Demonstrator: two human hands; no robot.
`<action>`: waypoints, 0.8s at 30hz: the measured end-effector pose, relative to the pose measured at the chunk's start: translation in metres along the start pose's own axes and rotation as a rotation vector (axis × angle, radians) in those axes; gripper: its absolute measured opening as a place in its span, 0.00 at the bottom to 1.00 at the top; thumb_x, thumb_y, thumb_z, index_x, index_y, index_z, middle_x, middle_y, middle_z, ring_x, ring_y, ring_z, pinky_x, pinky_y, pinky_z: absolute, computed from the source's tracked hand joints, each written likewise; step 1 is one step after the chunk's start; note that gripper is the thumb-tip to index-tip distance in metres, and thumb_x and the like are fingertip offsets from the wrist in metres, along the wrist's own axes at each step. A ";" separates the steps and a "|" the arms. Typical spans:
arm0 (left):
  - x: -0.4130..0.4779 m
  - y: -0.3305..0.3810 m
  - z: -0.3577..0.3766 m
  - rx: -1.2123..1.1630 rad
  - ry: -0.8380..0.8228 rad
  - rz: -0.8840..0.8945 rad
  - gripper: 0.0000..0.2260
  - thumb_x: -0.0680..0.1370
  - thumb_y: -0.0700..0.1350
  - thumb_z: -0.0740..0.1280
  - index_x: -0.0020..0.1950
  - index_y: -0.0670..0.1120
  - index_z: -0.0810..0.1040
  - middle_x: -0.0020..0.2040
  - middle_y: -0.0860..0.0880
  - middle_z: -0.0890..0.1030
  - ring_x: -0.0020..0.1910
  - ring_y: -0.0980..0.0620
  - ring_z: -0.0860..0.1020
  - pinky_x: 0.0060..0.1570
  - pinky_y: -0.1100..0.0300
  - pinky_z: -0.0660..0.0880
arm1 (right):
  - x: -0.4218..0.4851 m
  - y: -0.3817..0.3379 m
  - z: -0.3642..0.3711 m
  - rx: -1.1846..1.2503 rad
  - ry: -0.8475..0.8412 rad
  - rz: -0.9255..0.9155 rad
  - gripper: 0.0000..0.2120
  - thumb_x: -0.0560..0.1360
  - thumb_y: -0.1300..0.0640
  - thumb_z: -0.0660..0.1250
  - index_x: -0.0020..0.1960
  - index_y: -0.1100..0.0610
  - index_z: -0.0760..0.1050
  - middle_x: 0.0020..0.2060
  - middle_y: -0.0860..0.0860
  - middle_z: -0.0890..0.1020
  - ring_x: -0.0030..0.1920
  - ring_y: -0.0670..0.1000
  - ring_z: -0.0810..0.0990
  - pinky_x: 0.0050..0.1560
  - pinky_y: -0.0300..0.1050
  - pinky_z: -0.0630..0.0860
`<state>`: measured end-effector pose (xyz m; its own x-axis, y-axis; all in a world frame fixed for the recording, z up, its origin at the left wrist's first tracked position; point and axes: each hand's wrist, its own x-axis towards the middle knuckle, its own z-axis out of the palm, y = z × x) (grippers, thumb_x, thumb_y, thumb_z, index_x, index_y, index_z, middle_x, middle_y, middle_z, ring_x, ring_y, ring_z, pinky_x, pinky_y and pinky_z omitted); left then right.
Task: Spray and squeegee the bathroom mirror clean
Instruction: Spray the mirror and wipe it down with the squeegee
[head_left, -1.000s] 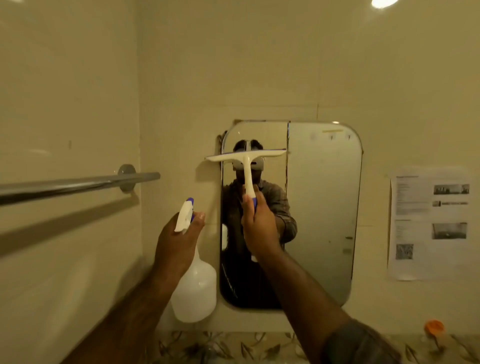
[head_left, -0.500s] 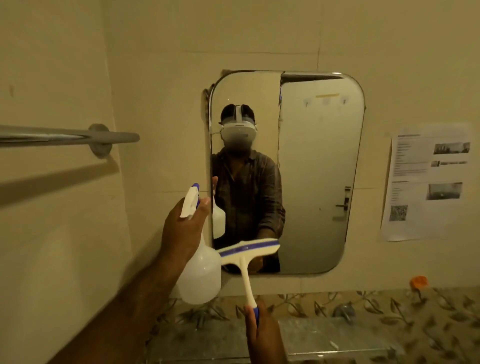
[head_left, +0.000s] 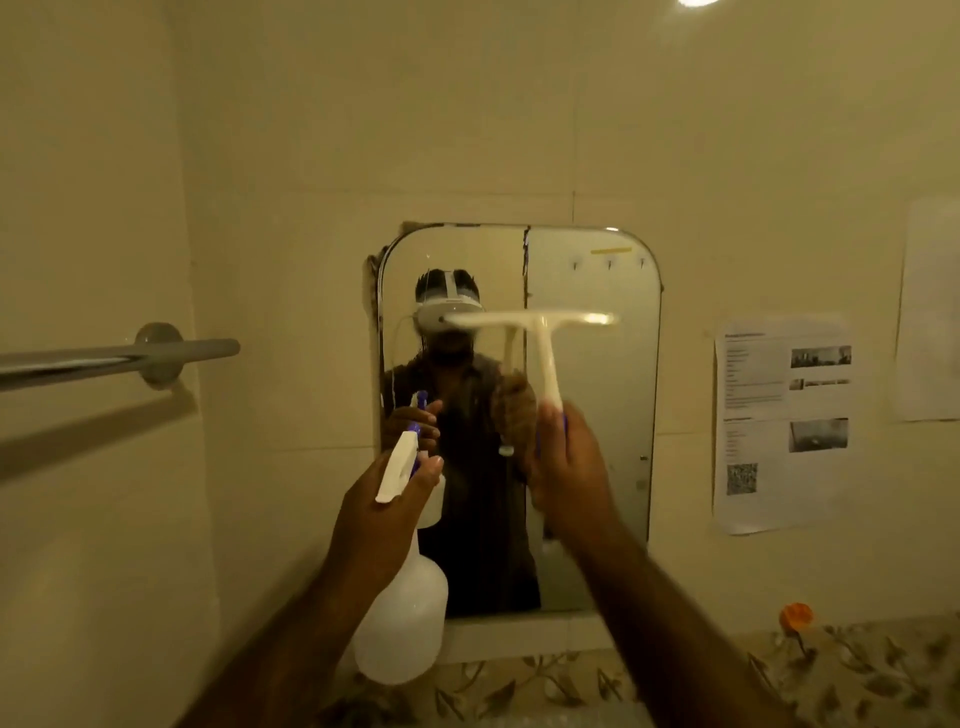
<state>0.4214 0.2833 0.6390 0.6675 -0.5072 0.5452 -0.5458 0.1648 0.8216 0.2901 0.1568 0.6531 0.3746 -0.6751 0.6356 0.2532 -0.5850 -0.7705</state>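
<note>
Cream tiled walls frame the mirror (head_left: 592, 415), and I work from my right hand (head_left: 571, 467) outward. Its grip is wrapped tight around the lower handle of the squeegee (head_left: 540, 338), which half a second ago hung low by the mirror's bottom edge and now stands with its blade level across the upper middle of the glass, blurred by the swing. I judge one downward pass finished and the next being set up further right. My left hand (head_left: 379, 514) is clamped on the neck of the spray bottle (head_left: 402, 618), parked off the mirror's lower-left corner, much as before. Beyond them, the towel bar (head_left: 119, 356) sits left and a printed sheet (head_left: 784, 421) right.
</note>
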 end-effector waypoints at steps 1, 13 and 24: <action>0.001 0.002 0.001 -0.020 -0.002 -0.014 0.20 0.76 0.53 0.66 0.64 0.44 0.76 0.50 0.50 0.80 0.46 0.55 0.77 0.40 0.69 0.70 | 0.025 -0.020 -0.003 -0.005 -0.009 -0.045 0.20 0.79 0.37 0.55 0.55 0.50 0.76 0.39 0.51 0.82 0.35 0.47 0.80 0.33 0.40 0.80; 0.018 0.006 0.000 -0.193 0.052 -0.069 0.38 0.59 0.70 0.64 0.62 0.48 0.77 0.53 0.44 0.82 0.52 0.44 0.80 0.47 0.56 0.76 | 0.028 0.018 0.000 -0.090 -0.037 0.033 0.18 0.81 0.40 0.57 0.62 0.49 0.74 0.48 0.49 0.84 0.48 0.49 0.84 0.50 0.50 0.84; -0.003 -0.007 -0.002 -0.091 0.114 -0.044 0.17 0.69 0.66 0.61 0.45 0.56 0.78 0.43 0.54 0.82 0.45 0.53 0.79 0.41 0.62 0.70 | -0.157 0.145 0.005 -0.375 -0.104 0.612 0.15 0.82 0.49 0.61 0.61 0.57 0.78 0.42 0.49 0.81 0.49 0.51 0.81 0.52 0.40 0.75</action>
<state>0.4241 0.2855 0.6321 0.7461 -0.4171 0.5190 -0.4699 0.2226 0.8542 0.2720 0.1802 0.4408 0.4386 -0.8956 0.0739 -0.3452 -0.2438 -0.9063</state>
